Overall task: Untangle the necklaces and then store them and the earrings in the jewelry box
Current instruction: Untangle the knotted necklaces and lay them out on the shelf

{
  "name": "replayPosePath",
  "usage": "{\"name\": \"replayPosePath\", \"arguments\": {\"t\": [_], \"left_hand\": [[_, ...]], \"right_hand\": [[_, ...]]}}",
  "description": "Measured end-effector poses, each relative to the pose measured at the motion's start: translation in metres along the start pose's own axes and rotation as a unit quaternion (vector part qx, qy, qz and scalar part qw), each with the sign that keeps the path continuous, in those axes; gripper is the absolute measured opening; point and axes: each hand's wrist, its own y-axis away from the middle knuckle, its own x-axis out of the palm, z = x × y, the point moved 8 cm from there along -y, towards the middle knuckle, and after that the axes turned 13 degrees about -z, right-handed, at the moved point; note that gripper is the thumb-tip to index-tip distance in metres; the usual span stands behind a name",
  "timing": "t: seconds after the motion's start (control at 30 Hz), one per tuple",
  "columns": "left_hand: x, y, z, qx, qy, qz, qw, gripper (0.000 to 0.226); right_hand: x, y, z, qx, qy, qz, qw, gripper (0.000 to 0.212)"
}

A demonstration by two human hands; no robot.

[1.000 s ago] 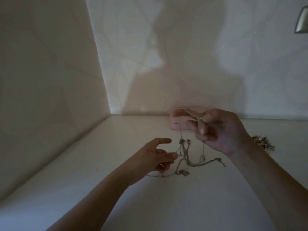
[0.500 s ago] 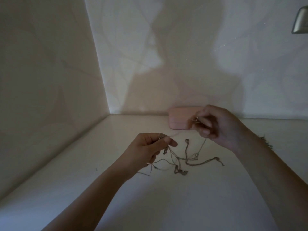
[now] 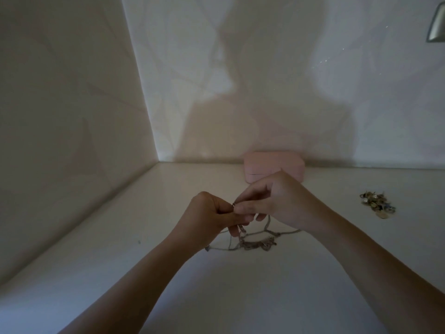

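Note:
A tangle of thin pale necklaces (image 3: 255, 242) lies on the white tabletop, partly lifted toward my hands. My left hand (image 3: 212, 216) and my right hand (image 3: 272, 201) meet just above it, fingertips together, both pinching a small part of the necklace chain between them. Strands hang down from the pinch to the heap below. A closed pink jewelry box (image 3: 273, 165) stands against the back wall, just behind my right hand. A small pile of earrings (image 3: 376, 202) lies on the table to the right.
Walls close the table (image 3: 96, 273) at the left and the back, meeting in a corner at the rear left. A grey metal object (image 3: 437, 25) juts in at the top right edge. The light is dim and my shadow falls on the back wall.
My hands have come together: the right hand dropped and moved left, and the left hand closed on the chain. The necklaces have sunk lower onto the table.

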Motion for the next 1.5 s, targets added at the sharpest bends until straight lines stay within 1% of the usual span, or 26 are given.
{"name": "replayPosePath", "arguments": {"t": [0.07,0.17,0.3,0.4,0.57,0.67,0.73,0.8,0.87,0.9,0.97,1.03,1.1,1.13,1.2,1.27,1.33,1.4,1.5], "left_hand": [[0.000,0.000,0.000,0.012,-0.026,-0.013,1.000,0.022],[-0.001,0.000,-0.001,0.024,-0.036,-0.030,0.999,0.020],[0.000,0.001,-0.007,0.044,-0.049,-0.013,0.998,0.014],[0.001,0.003,-0.011,0.054,-0.062,0.003,0.997,0.026],[0.000,0.003,-0.011,0.052,-0.033,0.009,0.998,0.033],[0.006,0.004,-0.010,0.036,-0.002,0.026,0.999,0.034],[0.009,0.004,-0.008,0.022,0.005,0.031,0.999,0.027],[0.007,0.002,-0.003,-0.010,0.006,0.019,1.000,0.022],[0.003,-0.001,0.005,-0.061,0.037,-0.002,0.997,0.016],[0.001,-0.002,0.008,-0.079,0.050,-0.013,0.995,0.014],[-0.003,-0.003,0.010,-0.092,0.069,-0.022,0.993,0.011],[-0.002,-0.003,0.007,-0.090,0.109,0.007,0.990,0.011],[0.000,0.000,0.003,-0.086,0.143,0.041,0.985,0.018],[0.000,0.000,0.001,-0.083,0.152,0.042,0.984,0.018],[-0.005,-0.002,0.001,-0.077,0.166,0.014,0.983,0.016],[-0.010,-0.004,0.002,-0.076,0.180,-0.019,0.981,0.012],[-0.013,-0.005,0.002,-0.072,0.178,-0.033,0.981,0.011],[-0.012,-0.004,0.001,-0.062,0.170,-0.031,0.983,0.018],[-0.010,-0.004,0.000,-0.056,0.162,-0.027,0.985,0.032]], "right_hand": [[0.000,0.000,-0.008,0.033,0.010,-0.008,0.999,0.006],[0.000,0.002,-0.017,0.073,0.023,0.002,0.997,0.013],[-0.002,0.001,-0.014,0.062,0.012,-0.024,0.998,0.002],[-0.002,0.001,-0.014,0.067,-0.002,-0.043,0.997,0.003],[-0.005,-0.001,-0.009,0.065,-0.073,-0.044,0.994,0.003],[-0.006,-0.001,-0.005,0.049,-0.075,-0.039,0.995,0.004],[-0.008,-0.004,-0.006,0.039,-0.055,-0.056,0.996,0.005],[-0.012,-0.007,-0.009,0.035,-0.043,-0.085,0.995,0.007],[-0.014,-0.008,-0.011,0.039,-0.068,-0.095,0.992,0.009],[-0.015,-0.008,-0.010,0.036,-0.073,-0.096,0.992,0.010],[-0.017,-0.007,-0.007,0.010,-0.044,-0.102,0.994,0.011],[-0.017,-0.006,-0.004,-0.019,-0.004,-0.108,0.994,0.014],[-0.017,-0.005,0.001,-0.040,-0.002,-0.112,0.993,0.021],[-0.017,-0.005,0.002,-0.049,-0.004,-0.113,0.992,0.024],[-0.017,-0.004,0.006,-0.068,0.010,-0.115,0.991,0.029],[-0.017,-0.003,0.008,-0.085,0.030,-0.121,0.989,0.026],[-0.018,-0.002,0.011,-0.098,0.043,-0.127,0.986,0.018],[-0.021,0.000,0.015,-0.120,0.050,-0.138,0.982,0.010],[-0.024,0.000,0.019,-0.142,0.060,-0.148,0.977,0.008]]}}
